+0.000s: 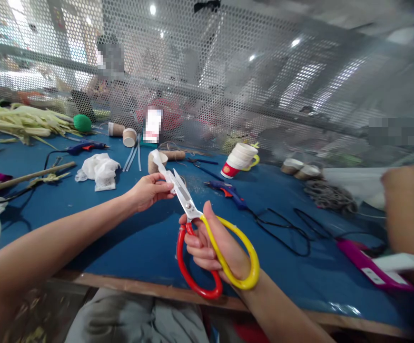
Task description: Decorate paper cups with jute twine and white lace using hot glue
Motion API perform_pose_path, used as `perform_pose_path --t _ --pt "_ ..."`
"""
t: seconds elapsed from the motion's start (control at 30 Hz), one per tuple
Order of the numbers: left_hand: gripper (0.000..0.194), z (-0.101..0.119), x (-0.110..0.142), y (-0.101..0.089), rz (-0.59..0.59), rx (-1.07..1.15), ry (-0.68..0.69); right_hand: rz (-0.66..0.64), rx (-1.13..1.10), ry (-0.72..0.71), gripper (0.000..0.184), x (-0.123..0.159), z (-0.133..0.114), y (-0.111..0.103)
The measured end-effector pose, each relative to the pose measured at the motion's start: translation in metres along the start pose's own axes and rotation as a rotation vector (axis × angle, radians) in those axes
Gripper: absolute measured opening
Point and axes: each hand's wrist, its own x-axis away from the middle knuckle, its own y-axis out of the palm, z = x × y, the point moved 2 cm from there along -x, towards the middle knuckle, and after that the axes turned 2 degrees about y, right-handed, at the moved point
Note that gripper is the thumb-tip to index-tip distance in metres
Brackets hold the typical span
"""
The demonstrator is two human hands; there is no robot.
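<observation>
My right hand (214, 243) grips a pair of scissors (189, 205) with one red and one yellow handle loop. Their blades are slightly parted and point up and left, close to my left hand. Between the fingers of my left hand (152, 191) is a thin strip of white fabric (160, 164), its upper end sticking up past the fingertips. The lower end lies at the blades; whether it is between them I cannot tell. Just behind the strip stands a small tan paper cup (154, 163). A crumpled piece of white gauze (99, 171) lies left of my left hand.
A blue glue gun (228, 191) with a black cord lies right of the scissors, another glue gun (85, 146) at the left. Stacked cups (241, 159), glue sticks (133, 155), pale dried husks (21, 121) and a purple power strip (371, 267) surround the workspace. Another person's arm (407, 209) is at right.
</observation>
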Motion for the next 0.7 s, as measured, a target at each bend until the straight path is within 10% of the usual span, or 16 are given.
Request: perform_pose_path --t 0.7 --pt "0.03 -0.0005 -0.0009 -0.0033 -0.089 -0.008 -0.025 -0.084 -0.068 0.036 0.068 0.0031 -0.0008 -0.0003"
